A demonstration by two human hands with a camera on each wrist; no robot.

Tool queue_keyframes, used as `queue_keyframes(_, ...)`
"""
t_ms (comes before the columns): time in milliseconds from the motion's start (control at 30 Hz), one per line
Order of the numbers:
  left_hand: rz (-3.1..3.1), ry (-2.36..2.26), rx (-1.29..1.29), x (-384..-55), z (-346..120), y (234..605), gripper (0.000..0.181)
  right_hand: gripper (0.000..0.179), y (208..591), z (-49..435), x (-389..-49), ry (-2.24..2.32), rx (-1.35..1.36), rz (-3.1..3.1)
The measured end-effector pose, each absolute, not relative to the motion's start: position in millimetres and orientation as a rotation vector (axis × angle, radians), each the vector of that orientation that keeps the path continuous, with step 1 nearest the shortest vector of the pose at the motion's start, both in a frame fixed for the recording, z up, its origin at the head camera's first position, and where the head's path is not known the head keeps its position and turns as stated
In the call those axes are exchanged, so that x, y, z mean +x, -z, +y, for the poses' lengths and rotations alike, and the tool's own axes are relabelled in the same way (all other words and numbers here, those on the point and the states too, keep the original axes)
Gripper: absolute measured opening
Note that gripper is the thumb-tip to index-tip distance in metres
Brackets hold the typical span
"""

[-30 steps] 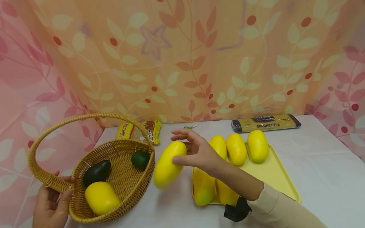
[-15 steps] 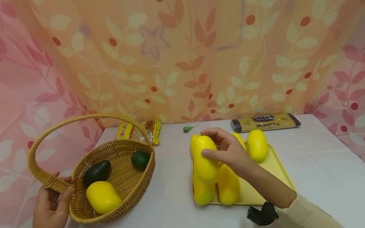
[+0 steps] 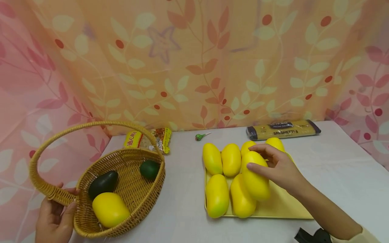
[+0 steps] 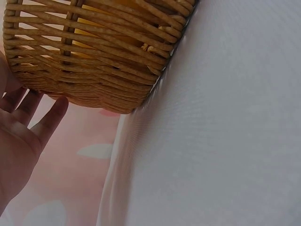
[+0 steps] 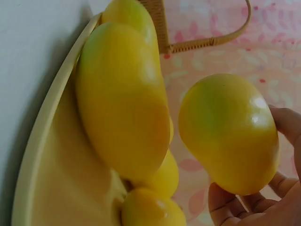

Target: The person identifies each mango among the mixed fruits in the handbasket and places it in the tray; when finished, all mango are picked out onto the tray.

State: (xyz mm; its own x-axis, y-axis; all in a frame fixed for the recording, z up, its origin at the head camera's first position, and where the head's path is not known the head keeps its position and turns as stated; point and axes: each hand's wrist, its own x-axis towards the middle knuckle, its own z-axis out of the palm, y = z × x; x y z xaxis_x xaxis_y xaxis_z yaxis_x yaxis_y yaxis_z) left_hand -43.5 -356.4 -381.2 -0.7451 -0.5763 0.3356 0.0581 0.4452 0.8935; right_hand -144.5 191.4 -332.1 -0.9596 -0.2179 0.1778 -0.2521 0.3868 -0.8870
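Note:
In the head view my left hand [image 3: 54, 221] grips the wicker basket [image 3: 132, 189] at its left end, by the foot of the handle. Inside the basket lie a yellow mango [image 3: 110, 210], a dark green avocado [image 3: 103, 185] and a smaller dark green fruit [image 3: 149, 170]. My right hand [image 3: 281, 168] holds another mango [image 3: 256, 184] between thumb and fingers, over the pale yellow tray [image 3: 285, 206]. Two rows of mangoes [image 3: 217, 196] sit on that tray. The right wrist view shows the held mango [image 5: 230, 136] raised beside the tray's mangoes [image 5: 122, 99].
Along the back of the white-covered table lie a spaghetti pack [image 3: 282, 130], a small green lollipop [image 3: 200, 137] and a yellow food packet [image 3: 165, 140] partly behind the basket. A patterned curtain [image 3: 194, 67] hangs behind the table.
My right hand has carried its mango rightward, from beside the basket to over the tray's middle. The mangoes at the tray's left now show fully. My left hand keeps its grip on the basket.

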Motion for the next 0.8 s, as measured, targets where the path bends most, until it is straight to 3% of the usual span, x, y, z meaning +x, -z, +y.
queue_keyframes(333,-2.076,1.307,0.412,-44,-356,380,0.066,0.064,350,218,-141,-1.449,0.202,-2.879)
queue_keyframes(800,-2.063,1.355,0.451,-43,-356,380,0.066,0.060,364,234,-136,-1.519,0.291,-3.042)
